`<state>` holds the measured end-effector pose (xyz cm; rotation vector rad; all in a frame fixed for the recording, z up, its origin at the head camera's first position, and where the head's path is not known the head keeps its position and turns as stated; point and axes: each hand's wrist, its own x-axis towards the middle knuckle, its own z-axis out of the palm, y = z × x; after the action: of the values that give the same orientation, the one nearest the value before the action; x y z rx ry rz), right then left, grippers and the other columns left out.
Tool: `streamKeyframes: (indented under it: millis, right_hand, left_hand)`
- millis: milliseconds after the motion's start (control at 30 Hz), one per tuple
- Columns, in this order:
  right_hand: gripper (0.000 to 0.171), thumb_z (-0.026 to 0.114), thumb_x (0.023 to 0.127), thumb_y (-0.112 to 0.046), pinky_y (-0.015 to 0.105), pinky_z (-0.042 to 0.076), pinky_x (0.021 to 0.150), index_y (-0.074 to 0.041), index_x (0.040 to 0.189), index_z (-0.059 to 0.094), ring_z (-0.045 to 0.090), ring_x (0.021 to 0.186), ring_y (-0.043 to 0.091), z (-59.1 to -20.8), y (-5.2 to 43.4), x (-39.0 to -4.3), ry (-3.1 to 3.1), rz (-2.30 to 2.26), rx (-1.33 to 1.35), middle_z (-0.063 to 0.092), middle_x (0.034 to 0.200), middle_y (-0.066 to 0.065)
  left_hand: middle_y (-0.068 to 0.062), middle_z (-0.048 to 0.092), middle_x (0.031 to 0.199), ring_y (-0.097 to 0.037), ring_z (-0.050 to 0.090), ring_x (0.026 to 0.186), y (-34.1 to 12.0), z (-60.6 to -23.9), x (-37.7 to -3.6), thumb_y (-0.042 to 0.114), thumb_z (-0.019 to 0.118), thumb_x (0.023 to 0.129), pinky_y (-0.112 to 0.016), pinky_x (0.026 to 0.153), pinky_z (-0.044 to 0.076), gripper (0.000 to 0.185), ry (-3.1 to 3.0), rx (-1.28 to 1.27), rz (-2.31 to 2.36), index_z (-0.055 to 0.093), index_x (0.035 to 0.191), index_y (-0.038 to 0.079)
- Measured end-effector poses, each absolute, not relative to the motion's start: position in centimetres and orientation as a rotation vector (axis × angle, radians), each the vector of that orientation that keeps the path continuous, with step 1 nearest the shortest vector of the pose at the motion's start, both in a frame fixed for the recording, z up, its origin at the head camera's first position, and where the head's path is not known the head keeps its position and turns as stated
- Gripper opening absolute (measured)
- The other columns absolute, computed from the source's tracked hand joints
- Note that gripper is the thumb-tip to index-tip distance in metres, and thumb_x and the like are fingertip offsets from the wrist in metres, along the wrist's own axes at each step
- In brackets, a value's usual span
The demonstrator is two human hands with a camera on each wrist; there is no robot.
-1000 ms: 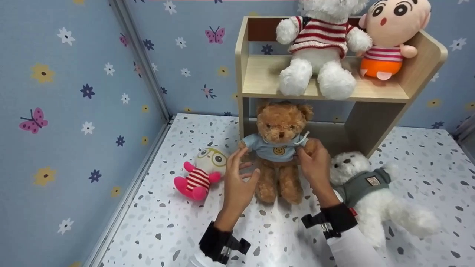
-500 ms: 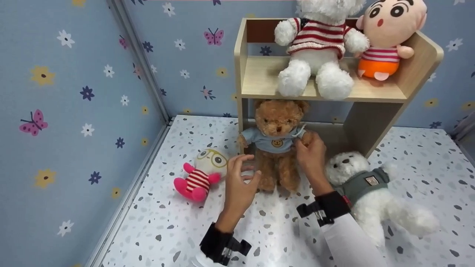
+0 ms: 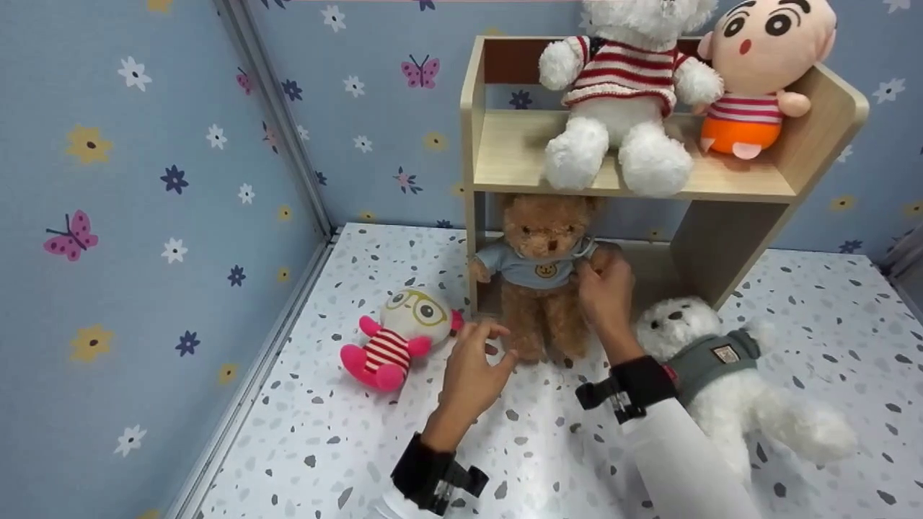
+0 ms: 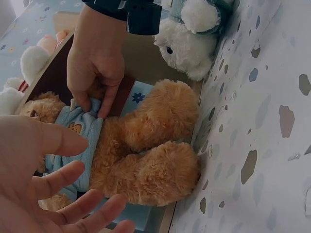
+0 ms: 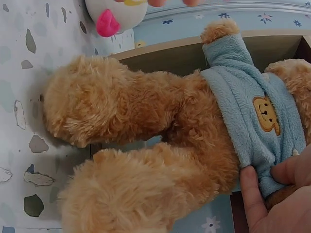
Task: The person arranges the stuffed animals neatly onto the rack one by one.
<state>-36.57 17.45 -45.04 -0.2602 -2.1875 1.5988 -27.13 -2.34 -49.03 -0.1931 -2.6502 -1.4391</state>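
Two hands in view. Right hand (image 3: 604, 290) pinches the blue shirt of the brown teddy bear (image 3: 542, 277) at its side, fingers and thumb curled on the fabric; the left wrist view confirms the grip. Left hand (image 3: 472, 364) hangs free just in front of the bear's feet, fingers spread and loosely bent, holding nothing, not touching the bear.

Bear sits upright in the lower opening of the wooden shelf unit (image 3: 732, 238), head just under the shelf board, legs sticking out over the front edge onto the speckled surface (image 3: 360, 447).

Small round plush with yellow glasses and pink limbs (image 3: 400, 335) lies on the surface, left of the shelf unit, near the left hand. White bear in a grey top (image 3: 710, 367) lies on the surface at the right, beside the right forearm. On the upper shelf: white bear in a red-striped sweater (image 3: 620, 94) and a cartoon boy doll (image 3: 757, 65), side by side, touching.
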Motion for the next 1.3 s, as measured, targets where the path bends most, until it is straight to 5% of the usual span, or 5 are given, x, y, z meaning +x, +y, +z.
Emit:
streamKeyframes:
  millis: [333,600,833,1167,1300]
  right_hand:
    - [0.016,0.052,0.097,-0.011,0.034,0.056,0.082,-0.006,0.093,0.037,0.064,0.099,0.023,-45.2,17.5,-38.2,-2.101,1.763,-0.250,0.050,0.101,0.012]
    - [0.020,0.051,0.097,-0.010,0.042,0.053,0.088,-0.009,0.092,0.032,0.060,0.102,0.024,-45.5,17.4,-39.1,-2.013,1.878,-0.182,0.046,0.105,0.010]
    - [0.011,0.047,0.096,-0.001,0.047,0.051,0.089,0.002,0.098,0.037,0.058,0.104,0.031,-43.9,17.1,-38.4,-2.034,1.914,-0.170,0.048,0.113,0.019]
    - [0.015,0.046,0.094,0.003,0.037,0.043,0.073,-0.003,0.091,0.033,0.045,0.082,0.022,-45.4,17.2,-40.7,-1.937,1.963,-0.122,0.035,0.091,0.007]
    - [0.016,0.048,0.096,-0.002,0.035,0.048,0.076,-0.008,0.092,0.034,0.051,0.087,0.020,-45.6,17.3,-41.6,-1.977,1.914,-0.161,0.035,0.089,0.004]
  left_hand:
    - [-0.008,0.058,0.111,-0.023,0.058,0.093,-2.4,-50.0,-27.1,0.030,0.068,0.087,-0.032,0.072,0.044,0.023,-2.830,-0.274,-1.374,0.063,0.108,0.021]
    - [-0.008,0.061,0.111,-0.023,0.060,0.096,-2.4,-50.6,-27.1,0.030,0.068,0.087,-0.036,0.075,0.047,0.027,-2.882,-0.325,-1.335,0.063,0.110,0.017]
    - [-0.008,0.061,0.111,-0.025,0.062,0.099,-2.5,-50.5,-26.8,0.031,0.066,0.088,-0.035,0.075,0.048,0.028,-2.928,-0.351,-1.340,0.063,0.111,0.016]
    - [-0.009,0.061,0.106,-0.019,0.059,0.092,-2.4,-50.6,-26.8,0.031,0.067,0.087,-0.034,0.073,0.046,0.029,-2.964,-0.364,-1.306,0.063,0.111,0.015]
    - [-0.010,0.061,0.105,-0.018,0.058,0.090,-2.5,-50.6,-26.8,0.031,0.067,0.087,-0.035,0.074,0.046,0.029,-2.968,-0.365,-1.285,0.064,0.110,0.014]
